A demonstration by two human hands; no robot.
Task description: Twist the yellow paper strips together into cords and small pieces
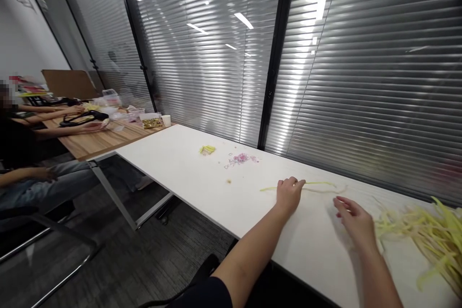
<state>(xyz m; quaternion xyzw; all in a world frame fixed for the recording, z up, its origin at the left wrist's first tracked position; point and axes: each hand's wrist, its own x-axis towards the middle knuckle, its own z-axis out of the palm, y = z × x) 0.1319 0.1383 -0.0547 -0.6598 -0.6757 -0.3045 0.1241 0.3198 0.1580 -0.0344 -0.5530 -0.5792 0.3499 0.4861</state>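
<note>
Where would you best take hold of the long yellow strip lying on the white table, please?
Pinch the yellow strip on its free stretch between the left hand and the right hand, coming from above with the fingertips. It lies thin and flat on the white table, so from the side there is probably nothing to catch, and the left hand rests on its other part.
</note>
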